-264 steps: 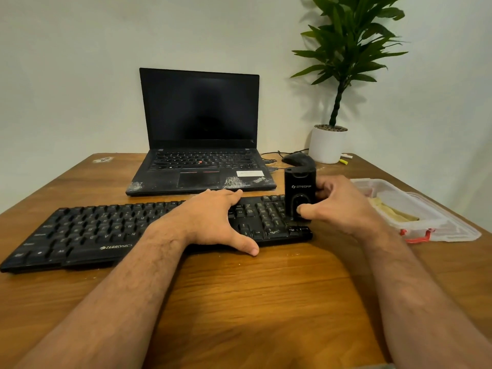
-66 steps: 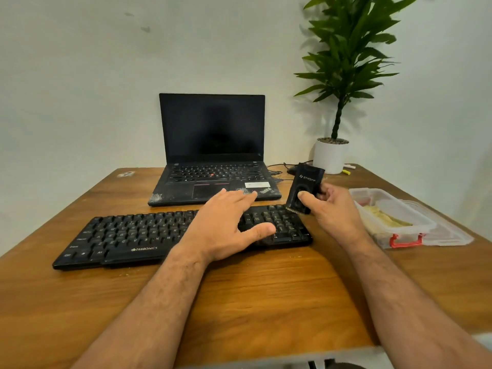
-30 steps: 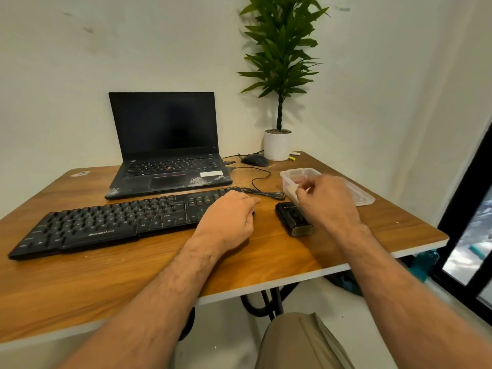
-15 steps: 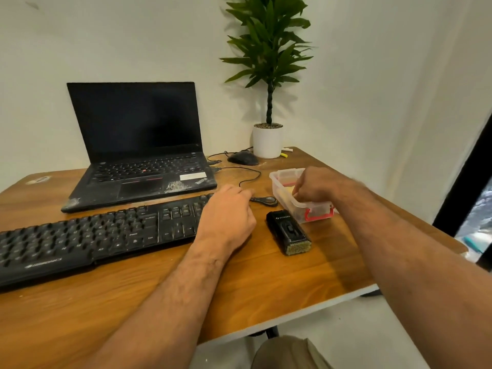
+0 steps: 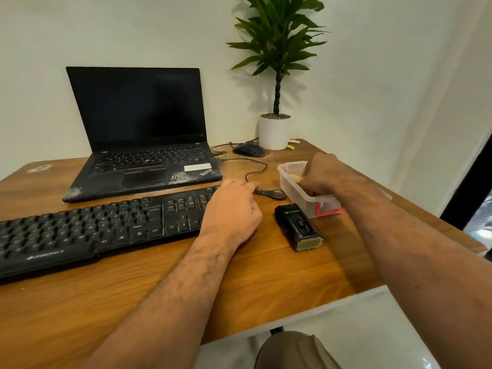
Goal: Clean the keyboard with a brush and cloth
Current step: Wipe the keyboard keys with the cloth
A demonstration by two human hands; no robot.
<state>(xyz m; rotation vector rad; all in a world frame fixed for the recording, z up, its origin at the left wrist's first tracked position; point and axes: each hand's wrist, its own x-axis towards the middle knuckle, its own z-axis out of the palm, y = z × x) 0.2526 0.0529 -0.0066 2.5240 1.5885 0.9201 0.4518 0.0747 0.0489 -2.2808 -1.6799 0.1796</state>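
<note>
Right hand [image 5: 323, 177] in box [image 5: 288, 186] at table's right edge — fingers curled on yellowish cloth [image 5: 297, 178]. Left hand [image 5: 231, 209], loosely curled, rested on keyboard [image 5: 93, 230] — brush [image 5: 298, 227] lay between.

Bare table [image 5: 266, 278] lies open at 6 o'clock of the keyboard [image 5: 101, 225]; at its 12 the laptop [image 5: 141, 166] blocks, at its 3 the brush [image 5: 298, 227], box [image 5: 292, 187] and cable [image 5: 255, 171] crowd the way, leaving narrow gaps
</note>
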